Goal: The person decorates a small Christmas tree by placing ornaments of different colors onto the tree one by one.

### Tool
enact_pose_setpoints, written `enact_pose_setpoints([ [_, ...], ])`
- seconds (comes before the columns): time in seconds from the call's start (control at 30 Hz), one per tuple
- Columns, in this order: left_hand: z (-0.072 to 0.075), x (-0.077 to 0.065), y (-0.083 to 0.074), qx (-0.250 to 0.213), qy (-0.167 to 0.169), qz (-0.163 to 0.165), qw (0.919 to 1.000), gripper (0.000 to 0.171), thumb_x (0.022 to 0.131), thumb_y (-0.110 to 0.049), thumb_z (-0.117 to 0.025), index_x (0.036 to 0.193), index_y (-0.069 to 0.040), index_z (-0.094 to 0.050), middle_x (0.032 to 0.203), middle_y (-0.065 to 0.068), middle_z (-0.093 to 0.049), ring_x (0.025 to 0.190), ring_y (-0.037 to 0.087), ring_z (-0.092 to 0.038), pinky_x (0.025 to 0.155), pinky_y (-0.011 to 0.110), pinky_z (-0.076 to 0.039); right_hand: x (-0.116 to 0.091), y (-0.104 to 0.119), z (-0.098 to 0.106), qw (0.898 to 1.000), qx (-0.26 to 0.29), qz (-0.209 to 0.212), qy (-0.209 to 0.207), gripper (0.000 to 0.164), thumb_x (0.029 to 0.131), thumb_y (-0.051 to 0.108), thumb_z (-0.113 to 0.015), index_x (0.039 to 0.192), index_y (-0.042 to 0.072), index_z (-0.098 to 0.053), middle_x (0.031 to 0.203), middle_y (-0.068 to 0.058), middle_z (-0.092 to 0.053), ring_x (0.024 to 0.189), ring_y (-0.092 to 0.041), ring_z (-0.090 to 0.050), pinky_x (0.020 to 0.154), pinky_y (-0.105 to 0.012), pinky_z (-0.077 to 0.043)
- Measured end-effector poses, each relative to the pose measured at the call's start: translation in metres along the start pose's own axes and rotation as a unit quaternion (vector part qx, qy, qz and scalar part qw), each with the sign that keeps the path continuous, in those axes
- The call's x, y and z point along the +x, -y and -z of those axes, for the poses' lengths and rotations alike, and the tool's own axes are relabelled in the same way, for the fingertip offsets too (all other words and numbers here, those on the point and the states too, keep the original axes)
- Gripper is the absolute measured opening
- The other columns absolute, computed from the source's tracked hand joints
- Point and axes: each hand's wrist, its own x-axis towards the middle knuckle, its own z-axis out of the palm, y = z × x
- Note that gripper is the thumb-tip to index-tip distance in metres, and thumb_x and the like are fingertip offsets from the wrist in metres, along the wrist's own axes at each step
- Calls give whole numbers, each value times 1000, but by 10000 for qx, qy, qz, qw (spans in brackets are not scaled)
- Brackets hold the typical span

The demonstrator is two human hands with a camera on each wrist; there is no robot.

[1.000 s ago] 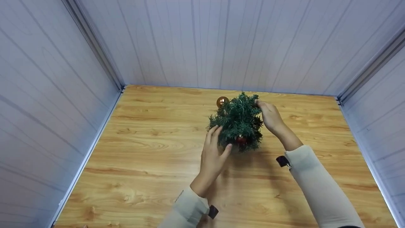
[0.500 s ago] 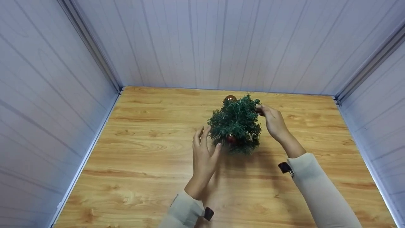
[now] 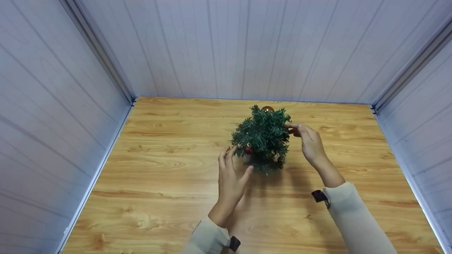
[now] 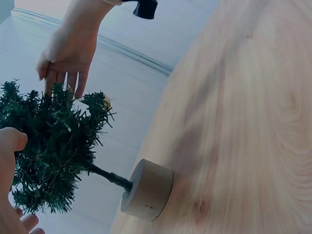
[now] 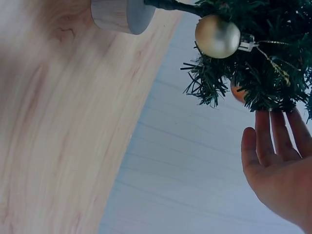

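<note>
A small artificial Christmas tree (image 3: 264,135) stands upright on a round wooden base (image 4: 150,190). A red ball ornament (image 3: 248,150) hangs at its near left side, and a copper-coloured ball (image 3: 267,109) shows at the back. In the right wrist view, a gold ball ornament (image 5: 217,37) hangs from a gold string low on the branches. My left hand (image 3: 231,180) is spread beside the tree's near left, fingertips right at the branches. On the other side my right hand (image 3: 312,144) touches the branches with its extended fingertips.
The tree is on a wood-grain tabletop (image 3: 169,169). White panel walls rise at the back (image 3: 226,53), the left (image 3: 53,116) and the right (image 3: 420,134). A dark device is at each wrist near the sleeve cuffs.
The tree has turned clockwise seen from above: the red ball has shifted left and the copper ball right. My right hand has drawn slightly nearer; my left hand has moved slightly left.
</note>
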Motion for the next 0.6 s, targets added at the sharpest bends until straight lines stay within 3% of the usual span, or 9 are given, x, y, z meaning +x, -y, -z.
enact_pose_setpoints([
  [0.23, 5, 9, 6, -6, 130, -107, 9999, 73, 86, -25, -75, 149, -15, -38, 152, 10, -35, 139, 29, -39, 106, 50, -40, -16, -4, -4, 9987, -388, 208, -274, 36, 107, 22, -40, 126, 6, -66, 126, -11, -63, 112, -23, -59, 94, -27, -45],
  [0.47, 10, 13, 10, -21, 262, 21, 9997, 72, 87, -21, -74, 150, -17, -38, 152, 12, -36, 139, 32, -38, 106, 53, -38, -32, 0, -9, 9984, -376, 188, -386, 33, 105, 12, -43, 132, 4, -61, 143, -13, -51, 130, -26, -49, 106, -40, -40],
  [0.6, 7, 13, 11, -57, 593, -33, 9982, 77, 90, -32, -71, 153, -16, -31, 157, 13, -30, 142, 34, -34, 108, 55, -37, -41, 19, -12, 9985, -243, 193, -457, 33, 104, 5, -44, 132, -3, -58, 143, -19, -51, 131, -27, -49, 104, -22, -40],
])
